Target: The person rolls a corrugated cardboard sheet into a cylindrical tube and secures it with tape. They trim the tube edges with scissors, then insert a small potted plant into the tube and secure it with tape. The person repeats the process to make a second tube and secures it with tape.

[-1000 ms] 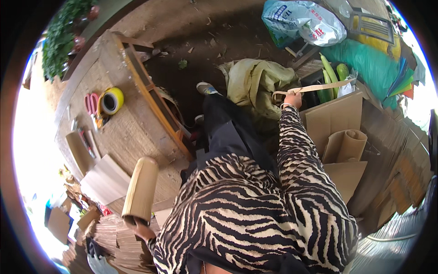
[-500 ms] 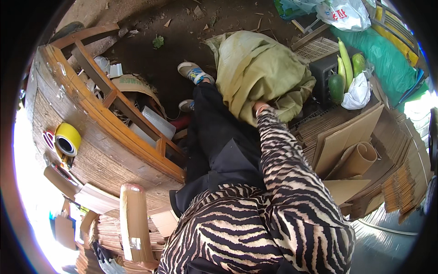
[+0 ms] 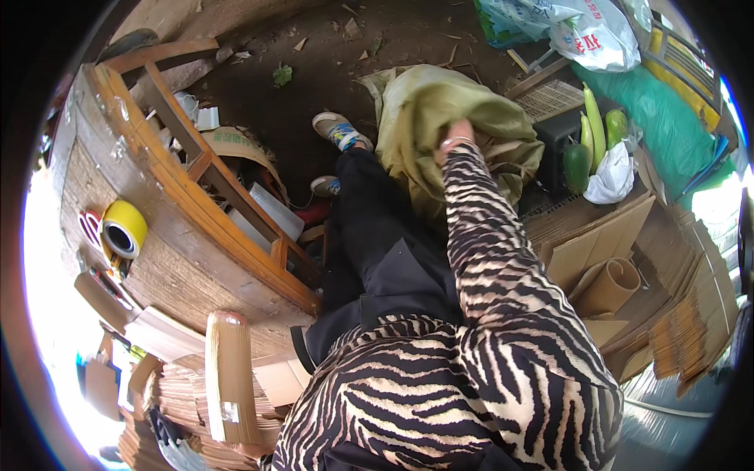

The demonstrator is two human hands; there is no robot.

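My right hand (image 3: 459, 132), with a band at its wrist, is at the mouth of a large yellow-green woven sack (image 3: 416, 118) on the ground in front of me. It grips the sack's cloth, and the fingertips are lost in the folds. Brown material, too unclear to name, shows inside the mouth. At the lower left, my left hand (image 3: 250, 450) holds the lower end of a bundle of flat cardboard pieces (image 3: 230, 369) wrapped with clear tape. Most of that hand is hidden behind the bundle and my sleeve.
On the left a wooden table (image 3: 177, 235) carries a yellow tape roll (image 3: 126, 228) and red-handled scissors (image 3: 90, 228). Cardboard sheets (image 3: 601, 235) are stacked on the right. Past them lie green vegetables (image 3: 594, 125) and a white plastic bag (image 3: 611, 177). My shoes (image 3: 339, 129) stand beside the sack.
My right hand has moved up and away from me along the sack. The sack's mouth now gapes wider and shows brown material inside. My left hand stays at the cardboard bundle.
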